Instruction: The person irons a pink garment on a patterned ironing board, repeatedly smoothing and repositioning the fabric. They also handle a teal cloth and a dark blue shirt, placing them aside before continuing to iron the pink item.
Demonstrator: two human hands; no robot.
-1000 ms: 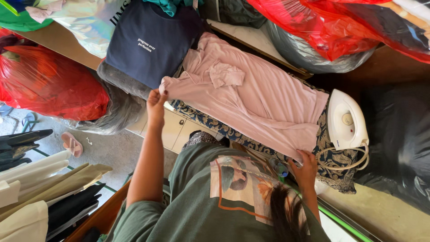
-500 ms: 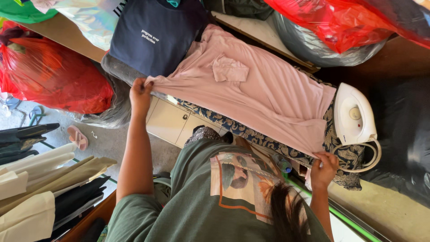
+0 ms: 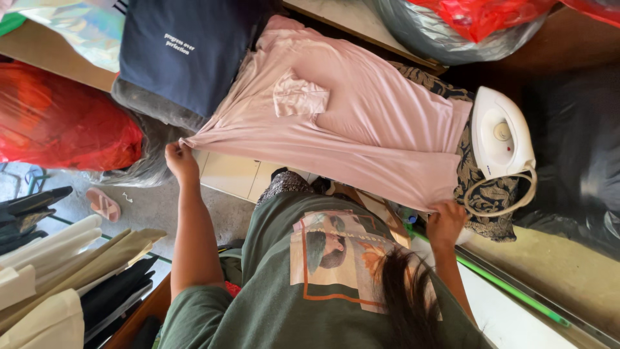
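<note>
A pale pink garment (image 3: 361, 129) lies spread flat on a board covered with dark patterned cloth (image 3: 481, 187). A small folded pink piece (image 3: 299, 97) rests on top of it. My left hand (image 3: 181, 161) pinches the garment's near left corner, held out past the board's edge. My right hand (image 3: 444, 223) grips the near right corner of the same hem, beside the patterned cloth. The hem is stretched taut between both hands.
A white iron (image 3: 500, 136) with a coiled cord stands at the board's right end. A folded navy shirt (image 3: 184, 55) lies at the far left. Red plastic bags (image 3: 61, 126), dark bags (image 3: 575, 155), stacked clothes (image 3: 58, 271) and a sandal (image 3: 102, 203) surround me.
Both hands have drawn the pink garment's near edge outward and toward me, so it lies flatter and tauter. My left hand moved leftward along the edge.
</note>
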